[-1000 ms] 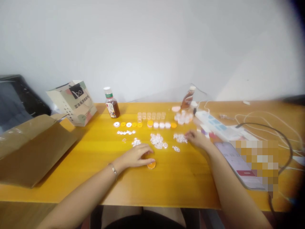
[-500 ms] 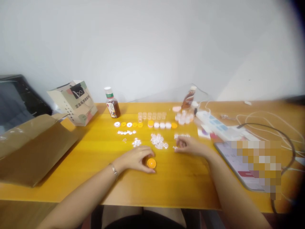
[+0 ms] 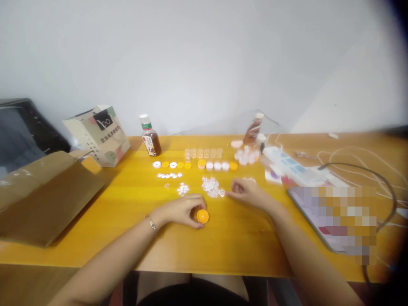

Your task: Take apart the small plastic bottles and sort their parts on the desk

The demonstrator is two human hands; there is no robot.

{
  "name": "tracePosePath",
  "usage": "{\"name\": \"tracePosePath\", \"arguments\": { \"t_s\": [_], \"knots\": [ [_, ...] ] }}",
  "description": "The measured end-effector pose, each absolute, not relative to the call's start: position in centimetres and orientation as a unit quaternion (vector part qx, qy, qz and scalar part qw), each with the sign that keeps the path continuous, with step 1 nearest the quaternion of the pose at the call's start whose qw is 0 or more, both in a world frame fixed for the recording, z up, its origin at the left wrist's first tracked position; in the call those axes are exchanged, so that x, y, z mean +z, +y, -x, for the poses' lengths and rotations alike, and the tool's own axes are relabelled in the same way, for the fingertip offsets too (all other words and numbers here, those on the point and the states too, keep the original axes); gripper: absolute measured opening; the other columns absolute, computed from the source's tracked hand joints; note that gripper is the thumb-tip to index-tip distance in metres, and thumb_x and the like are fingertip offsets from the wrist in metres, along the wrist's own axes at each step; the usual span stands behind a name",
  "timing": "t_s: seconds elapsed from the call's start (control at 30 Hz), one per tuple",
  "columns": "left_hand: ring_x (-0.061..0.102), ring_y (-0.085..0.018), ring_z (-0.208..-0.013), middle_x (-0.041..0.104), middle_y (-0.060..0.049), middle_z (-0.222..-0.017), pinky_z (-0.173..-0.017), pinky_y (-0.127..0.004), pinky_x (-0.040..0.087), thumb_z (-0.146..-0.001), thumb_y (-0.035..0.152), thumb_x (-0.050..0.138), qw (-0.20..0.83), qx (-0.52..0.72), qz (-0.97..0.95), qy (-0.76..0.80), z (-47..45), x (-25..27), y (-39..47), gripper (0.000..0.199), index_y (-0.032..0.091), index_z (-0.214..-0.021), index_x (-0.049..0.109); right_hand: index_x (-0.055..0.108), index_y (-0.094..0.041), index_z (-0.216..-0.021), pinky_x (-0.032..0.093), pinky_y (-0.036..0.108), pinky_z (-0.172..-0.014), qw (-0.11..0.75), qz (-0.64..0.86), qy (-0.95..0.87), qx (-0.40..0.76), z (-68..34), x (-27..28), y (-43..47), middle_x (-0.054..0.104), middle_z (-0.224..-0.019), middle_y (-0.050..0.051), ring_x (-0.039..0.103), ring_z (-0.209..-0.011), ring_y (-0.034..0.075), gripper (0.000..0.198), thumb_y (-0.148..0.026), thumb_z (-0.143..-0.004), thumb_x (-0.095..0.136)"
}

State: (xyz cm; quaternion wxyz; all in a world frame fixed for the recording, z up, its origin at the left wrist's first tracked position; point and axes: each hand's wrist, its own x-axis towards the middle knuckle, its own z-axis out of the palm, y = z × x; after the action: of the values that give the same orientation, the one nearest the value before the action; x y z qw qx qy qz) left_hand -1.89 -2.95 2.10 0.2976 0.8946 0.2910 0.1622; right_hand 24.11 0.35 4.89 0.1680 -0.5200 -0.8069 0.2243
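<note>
My left hand (image 3: 186, 211) curls around a small round orange cap (image 3: 202, 216) on the table. The thumb and fingers are closed on its sides, and its hollow face points up. My right hand (image 3: 248, 193) reaches to the edge of a pile of white wheel-shaped pieces (image 3: 210, 186). One finger is stretched out beside the outermost piece (image 3: 222, 193); whether it touches is too blurred to tell. The other fingers bend loosely, with no held thing visible. Small white round pieces (image 3: 182, 188) lie in a cluster beyond my left hand.
Behind stand rows of white and orange discs (image 3: 173, 165) and clear cups (image 3: 200, 153). Two bottles, one left (image 3: 151, 138) and one right (image 3: 253, 129), stand near the wall. A cardboard box (image 3: 54, 199) and paper bag (image 3: 106, 138) are left; a tablet (image 3: 314, 216) and power strip (image 3: 287, 163) are right.
My right hand has moved left, from the small white pieces on the right to the edge of the wheel-shaped pile. My left fingers have drawn closer around the orange cap.
</note>
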Motion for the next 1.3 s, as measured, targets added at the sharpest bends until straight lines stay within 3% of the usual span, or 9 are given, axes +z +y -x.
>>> {"name": "tracePosePath", "arguments": {
  "t_s": [0.23, 0.43, 0.57, 0.67, 0.8, 0.87, 1.07, 1.3],
  "knots": [
    [0.048, -0.013, -0.073, 0.052, -0.001, -0.081, -0.064, -0.022, 0.039, -0.065, 0.042, 0.069, 0.299, 0.187, -0.879, 0.322, 1.6, 1.2, -2.6, 0.035, 0.016, -0.081, 0.052, 0.054, -0.019, -0.079, 0.034, 0.022, -0.055, 0.162, 0.377, -0.864, 0.292, -18.4, 3.3, -3.1, 0.056, -0.074, 0.000, 0.047, -0.064, 0.013, 0.038, -0.048, -0.060, 0.072],
    [0.050, -0.013, -0.074, 0.054, -0.002, -0.084, -0.065, -0.022, 0.040, -0.070, 0.043, 0.064, 0.311, 0.176, -0.876, 0.325, 1.4, 1.0, -2.7, 0.033, 0.016, -0.085, 0.052, 0.053, -0.017, -0.067, 0.030, 0.021, -0.050, 0.140, 0.390, -0.853, 0.317, -18.4, 3.1, -3.1, 0.051, -0.060, -0.004, 0.043, -0.055, 0.009, 0.027, -0.039, -0.065, 0.069],
    [0.050, -0.013, -0.074, 0.054, -0.002, -0.084, -0.065, -0.022, 0.041, -0.071, 0.040, 0.064, 0.310, 0.177, -0.874, 0.328, 1.4, 1.3, -2.8, 0.030, 0.016, -0.086, 0.054, 0.054, -0.018, -0.068, 0.032, 0.020, -0.047, 0.171, 0.376, -0.834, 0.365, -18.5, 3.2, -3.2, 0.050, -0.056, -0.004, 0.044, -0.052, 0.009, 0.016, -0.030, -0.066, 0.065],
    [0.050, -0.012, -0.072, 0.053, -0.001, -0.081, -0.063, -0.022, 0.040, -0.069, 0.034, 0.066, 0.309, 0.179, -0.873, 0.331, 1.4, 1.4, -2.9, 0.028, 0.016, -0.086, 0.054, 0.055, -0.018, -0.070, 0.035, 0.021, -0.048, 0.220, 0.390, -0.799, 0.402, -18.9, 3.7, -3.0, 0.050, -0.055, -0.004, 0.045, -0.051, 0.009, 0.016, -0.032, -0.066, 0.062],
    [0.050, -0.012, -0.075, 0.053, -0.001, -0.085, -0.066, -0.022, 0.042, -0.068, 0.029, 0.067, 0.322, 0.182, -0.872, 0.322, 1.5, 1.2, -2.9, 0.030, 0.017, -0.092, 0.054, 0.056, -0.018, -0.080, 0.040, 0.023, -0.053, 0.339, 0.468, -0.744, 0.335, -20.3, 4.7, -1.0, 0.054, -0.063, -0.001, 0.049, -0.055, 0.011, 0.024, -0.039, -0.068, 0.060],
    [0.050, -0.012, -0.076, 0.054, -0.002, -0.086, -0.067, -0.022, 0.042, -0.067, 0.029, 0.067, 0.326, 0.183, -0.872, 0.317, 1.6, 1.1, -2.8, 0.031, 0.017, -0.093, 0.054, 0.056, -0.017, -0.081, 0.040, 0.024, -0.054, 0.352, 0.509, -0.734, 0.279, -21.0, 4.9, 0.9, 0.055, -0.066, 0.000, 0.048, -0.056, 0.012, 0.028, -0.041, -0.068, 0.059],
    [0.050, -0.013, -0.078, 0.054, -0.002, -0.089, -0.070, -0.022, 0.042, -0.067, 0.029, 0.067, 0.322, 0.186, -0.875, 0.310, 1.6, 0.6, -2.6, 0.032, 0.017, -0.095, 0.055, 0.059, -0.015, -0.082, 0.037, 0.024, -0.059, 0.276, 0.554, -0.777, 0.113, -20.9, 4.7, 7.6, 0.058, -0.077, 0.004, 0.051, -0.068, 0.016, 0.025, -0.036, -0.069, 0.058],
    [0.050, -0.013, -0.078, 0.054, -0.003, -0.089, -0.069, -0.023, 0.042, -0.068, 0.029, 0.067, 0.313, 0.182, -0.878, 0.314, 1.7, 0.8, -2.7, 0.033, 0.017, -0.096, 0.054, 0.056, -0.015, -0.064, 0.028, 0.022, -0.053, 0.218, 0.544, -0.803, 0.108, -19.0, 3.9, 11.1, 0.052, -0.060, 0.000, 0.047, -0.061, 0.013, 0.018, -0.032, -0.066, 0.059]
  ]
}}
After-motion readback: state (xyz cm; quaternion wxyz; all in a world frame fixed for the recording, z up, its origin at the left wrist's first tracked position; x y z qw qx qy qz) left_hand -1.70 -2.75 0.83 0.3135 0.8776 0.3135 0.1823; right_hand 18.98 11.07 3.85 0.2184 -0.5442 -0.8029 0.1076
